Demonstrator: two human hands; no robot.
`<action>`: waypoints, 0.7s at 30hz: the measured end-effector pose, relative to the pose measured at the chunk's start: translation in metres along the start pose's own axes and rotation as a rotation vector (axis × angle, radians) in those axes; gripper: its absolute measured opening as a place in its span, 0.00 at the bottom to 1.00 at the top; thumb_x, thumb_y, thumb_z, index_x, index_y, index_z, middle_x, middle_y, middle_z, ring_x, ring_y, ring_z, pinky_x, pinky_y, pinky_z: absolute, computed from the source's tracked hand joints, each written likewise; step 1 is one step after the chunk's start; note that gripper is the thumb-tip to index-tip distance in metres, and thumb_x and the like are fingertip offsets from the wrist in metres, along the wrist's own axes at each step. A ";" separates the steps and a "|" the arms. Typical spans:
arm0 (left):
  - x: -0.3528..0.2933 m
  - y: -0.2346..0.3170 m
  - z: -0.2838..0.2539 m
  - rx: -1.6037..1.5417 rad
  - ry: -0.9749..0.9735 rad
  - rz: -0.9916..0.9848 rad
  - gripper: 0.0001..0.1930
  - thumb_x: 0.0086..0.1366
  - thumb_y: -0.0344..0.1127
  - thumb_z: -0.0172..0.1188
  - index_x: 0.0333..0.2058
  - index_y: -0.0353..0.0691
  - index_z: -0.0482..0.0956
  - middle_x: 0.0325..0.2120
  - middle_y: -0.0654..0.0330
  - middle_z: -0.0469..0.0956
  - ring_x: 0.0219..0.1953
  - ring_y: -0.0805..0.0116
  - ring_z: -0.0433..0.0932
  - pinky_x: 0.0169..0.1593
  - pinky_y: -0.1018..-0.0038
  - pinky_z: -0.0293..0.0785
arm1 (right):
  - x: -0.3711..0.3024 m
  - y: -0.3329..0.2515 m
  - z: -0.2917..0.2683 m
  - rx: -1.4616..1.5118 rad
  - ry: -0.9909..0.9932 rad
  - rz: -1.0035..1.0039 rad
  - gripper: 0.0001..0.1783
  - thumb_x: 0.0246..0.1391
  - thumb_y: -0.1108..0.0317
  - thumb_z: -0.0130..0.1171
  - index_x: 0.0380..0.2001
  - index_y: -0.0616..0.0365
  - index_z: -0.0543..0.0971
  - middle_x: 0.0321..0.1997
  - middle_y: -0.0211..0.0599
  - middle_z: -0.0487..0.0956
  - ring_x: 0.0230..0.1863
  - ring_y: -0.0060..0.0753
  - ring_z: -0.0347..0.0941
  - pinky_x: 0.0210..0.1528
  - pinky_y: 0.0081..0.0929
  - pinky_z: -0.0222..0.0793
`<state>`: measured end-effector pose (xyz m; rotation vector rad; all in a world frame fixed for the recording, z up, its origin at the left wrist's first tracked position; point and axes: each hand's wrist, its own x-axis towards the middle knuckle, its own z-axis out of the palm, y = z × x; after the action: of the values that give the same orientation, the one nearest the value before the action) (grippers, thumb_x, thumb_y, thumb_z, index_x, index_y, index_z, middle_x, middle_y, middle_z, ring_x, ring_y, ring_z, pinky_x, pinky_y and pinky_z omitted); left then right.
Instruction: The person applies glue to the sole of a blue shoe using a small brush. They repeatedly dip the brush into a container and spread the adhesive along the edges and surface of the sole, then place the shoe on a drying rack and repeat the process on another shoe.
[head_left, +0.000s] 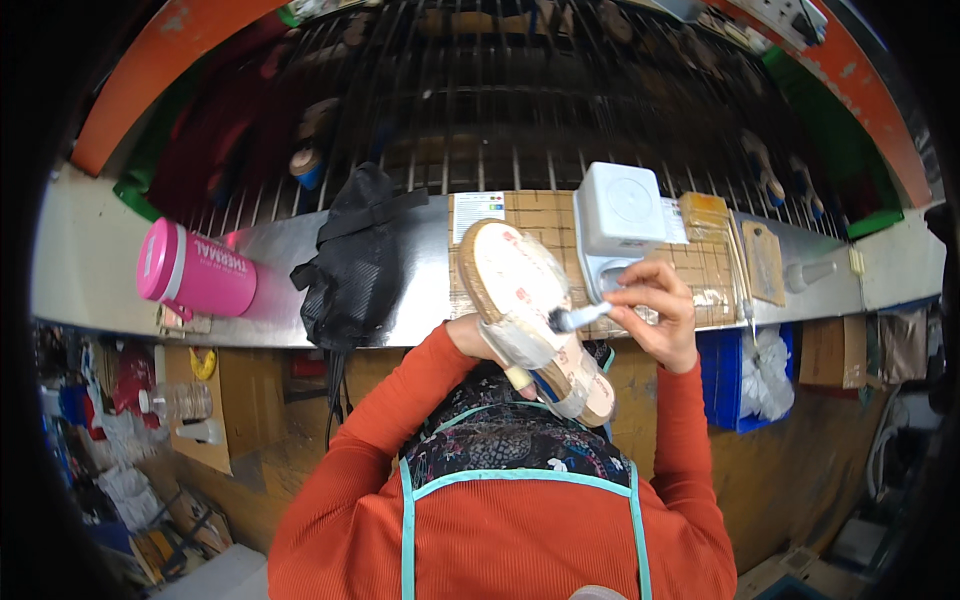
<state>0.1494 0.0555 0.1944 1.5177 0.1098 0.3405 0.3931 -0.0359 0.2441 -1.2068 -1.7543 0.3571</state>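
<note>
My left hand (471, 337) grips a sandal (510, 265) from beneath and holds it tilted over my lap, its pale flat face toward me. Clear wrapping covers the straps around its middle. Much of this hand is hidden behind the sandal. In my right hand (657, 312), thumb and fingers pinch a small brush (580, 317) with a whitish handle. Its dark bristles touch or hover just over the sandal's flat face; I cannot tell which. Just beyond the right hand stands a white square-topped container (620, 207), with an open round cup (606, 274) at its near side.
Cardboard (535, 215) covers part of the metal ledge (425, 280). Left of it lie a black mesh bag (357, 260) and a pink jug (205, 268). To the right are a yellow block (704, 216) and thin sticks (742, 270). A dark metal rack (480, 120) extends behind.
</note>
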 end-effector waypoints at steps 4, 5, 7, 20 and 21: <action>-0.008 0.016 -0.001 0.054 0.246 0.055 0.57 0.31 0.61 0.76 0.59 0.38 0.63 0.49 0.53 0.74 0.49 0.59 0.74 0.52 0.64 0.73 | -0.049 0.013 -0.021 -0.164 0.162 0.369 0.05 0.46 0.68 0.70 0.29 0.53 0.86 0.30 0.28 0.77 0.28 0.22 0.71 0.40 0.26 0.59; -0.011 0.020 0.000 0.109 0.287 0.062 0.58 0.31 0.64 0.75 0.60 0.38 0.62 0.48 0.52 0.74 0.48 0.58 0.75 0.51 0.64 0.74 | -0.057 0.018 -0.025 -0.407 0.161 0.434 0.04 0.46 0.67 0.69 0.28 0.51 0.86 0.28 0.25 0.77 0.26 0.21 0.70 0.40 0.28 0.55; -0.015 0.024 0.000 0.100 0.438 0.078 0.61 0.31 0.69 0.74 0.60 0.38 0.60 0.48 0.51 0.73 0.47 0.57 0.75 0.49 0.64 0.76 | -0.067 0.029 -0.023 -0.626 0.220 0.366 0.03 0.47 0.65 0.69 0.27 0.49 0.85 0.26 0.23 0.76 0.25 0.23 0.68 0.38 0.29 0.51; -0.019 0.006 -0.012 -1.042 0.385 0.421 0.65 0.39 0.83 0.56 0.69 0.49 0.46 0.61 0.35 0.59 0.41 0.46 0.79 0.32 0.52 0.82 | -0.063 0.043 -0.015 -0.939 0.088 0.137 0.03 0.48 0.65 0.67 0.28 0.46 0.83 0.26 0.24 0.74 0.26 0.27 0.68 0.39 0.34 0.51; -0.017 0.008 -0.010 -1.097 0.396 0.417 0.64 0.39 0.83 0.56 0.69 0.49 0.46 0.62 0.34 0.57 0.41 0.45 0.79 0.32 0.52 0.82 | -0.064 0.044 -0.016 -0.887 0.096 0.187 0.02 0.48 0.65 0.66 0.28 0.46 0.83 0.25 0.25 0.74 0.25 0.28 0.68 0.39 0.34 0.52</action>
<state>0.1295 0.0603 0.1995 0.3587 -0.0835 0.8646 0.4355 -0.0731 0.1882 -1.9678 -1.7570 -0.4291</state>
